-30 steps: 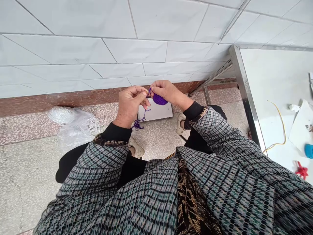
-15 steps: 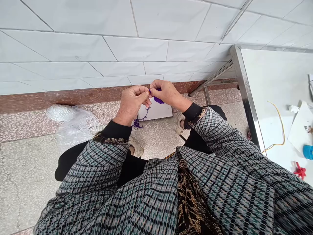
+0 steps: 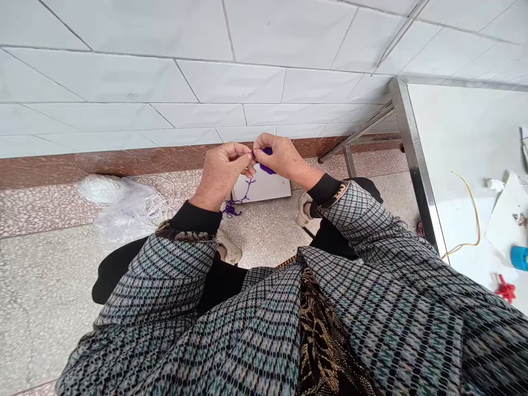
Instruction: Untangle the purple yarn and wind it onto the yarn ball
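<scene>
With thumb and forefinger my left hand (image 3: pixel 224 168) pinches a purple yarn strand (image 3: pixel 248 191), which hangs below it with small knots along its length. My right hand (image 3: pixel 282 157) pinches the same yarn, its fingertips touching those of the left. A purple ball of yarn (image 3: pixel 268 168) shows partly behind the right hand; whether that hand holds it or it lies beyond, I cannot tell. The strand runs down to a purple tangle (image 3: pixel 231 208) near my left wrist. Under both hands, on the floor, is a white flat board or box (image 3: pixel 266 191).
A ball of white yarn (image 3: pixel 102 188) and a clear plastic bag (image 3: pixel 124 217) lie on the speckled floor at left. At right stands a metal-edged white table (image 3: pixel 437 132) with a yellow cord (image 3: pixel 476 214), a blue cap (image 3: pixel 520 257) and a red item (image 3: pixel 505 289). A tiled wall rises ahead.
My fingertips have come together, closing the small gap where a loop of purple yarn showed between them. The purple ball is now more covered by my right hand.
</scene>
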Available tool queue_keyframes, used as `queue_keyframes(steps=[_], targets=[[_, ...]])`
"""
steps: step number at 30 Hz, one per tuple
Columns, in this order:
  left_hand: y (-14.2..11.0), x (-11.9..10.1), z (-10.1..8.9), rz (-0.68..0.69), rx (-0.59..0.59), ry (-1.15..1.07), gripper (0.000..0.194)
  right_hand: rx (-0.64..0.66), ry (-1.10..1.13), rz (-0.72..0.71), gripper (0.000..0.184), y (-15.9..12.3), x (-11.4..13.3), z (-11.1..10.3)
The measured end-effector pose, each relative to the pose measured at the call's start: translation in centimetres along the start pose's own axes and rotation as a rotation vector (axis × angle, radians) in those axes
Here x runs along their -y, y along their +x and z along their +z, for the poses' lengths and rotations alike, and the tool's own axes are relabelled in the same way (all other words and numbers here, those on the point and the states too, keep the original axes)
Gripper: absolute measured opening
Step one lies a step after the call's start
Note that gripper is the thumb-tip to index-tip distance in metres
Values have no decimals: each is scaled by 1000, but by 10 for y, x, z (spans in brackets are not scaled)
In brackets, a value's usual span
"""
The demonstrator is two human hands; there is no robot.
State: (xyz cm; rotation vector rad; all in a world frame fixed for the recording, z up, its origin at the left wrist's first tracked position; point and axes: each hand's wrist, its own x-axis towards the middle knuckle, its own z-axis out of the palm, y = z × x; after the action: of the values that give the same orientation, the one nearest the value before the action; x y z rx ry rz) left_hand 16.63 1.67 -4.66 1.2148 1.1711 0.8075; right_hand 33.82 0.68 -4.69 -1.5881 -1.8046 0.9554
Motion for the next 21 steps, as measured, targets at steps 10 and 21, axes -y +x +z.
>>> queue_keyframes(steps=[10, 21], targets=[[-2, -3, 2, -37, -24, -91, 11, -81, -86, -117, 11, 5, -15, 11], [2, 2, 0, 30, -15, 83, 11, -74, -93, -126, 10, 4, -16, 11]])
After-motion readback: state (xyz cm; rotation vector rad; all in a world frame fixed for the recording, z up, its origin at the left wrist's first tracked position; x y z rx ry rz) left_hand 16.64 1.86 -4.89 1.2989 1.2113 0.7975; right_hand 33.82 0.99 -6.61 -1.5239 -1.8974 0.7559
